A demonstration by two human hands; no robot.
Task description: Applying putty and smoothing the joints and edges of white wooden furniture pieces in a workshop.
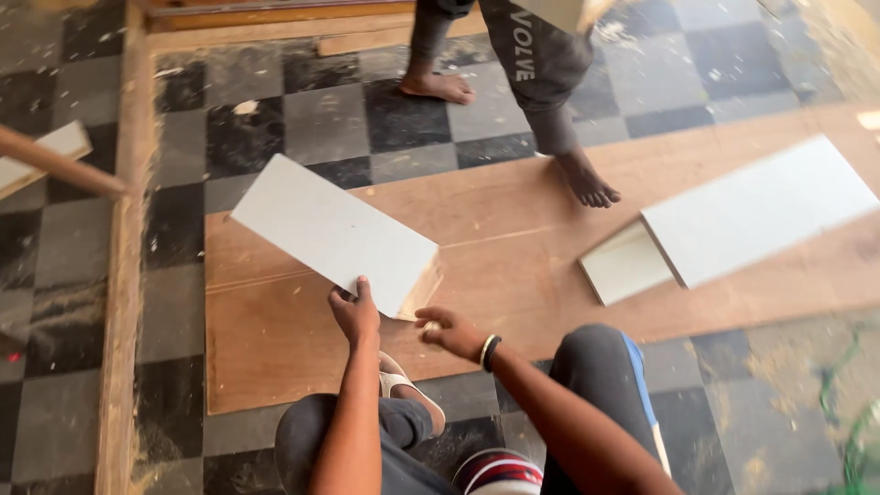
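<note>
- A flat, white-faced rectangular board (pixel 335 234) with a raw wood edge is pinched at its near edge by the left hand (pixel 356 312), thumb on top and fingers curled under; the panel is tilted, its far corner reaching away and to the left of that hand.
- The right hand (pixel 447 330), a black-and-white band at its wrist, hovers just beside the board's near right corner, fingers loosely curled and holding nothing; whether a fingertip touches the corner cannot be told.
- Both hands work over a large brown plywood sheet (pixel 513 275) lying flat on the black-and-grey checkered tile floor (pixel 321 119).
- The person's knees in dark trousers and one pale sandal (pixel 403 385) lie just below the hands.
- Well off to the right of the right hand, two more white rectangular panels (pixel 752 211) lie overlapped on the plywood.
- Beyond the hands, another person's bare feet (pixel 587 183) stand, one on the plywood's far edge, one on the tiles.
- Far to the left of the left hand, a long wooden beam (pixel 124 275) runs along the floor.
</note>
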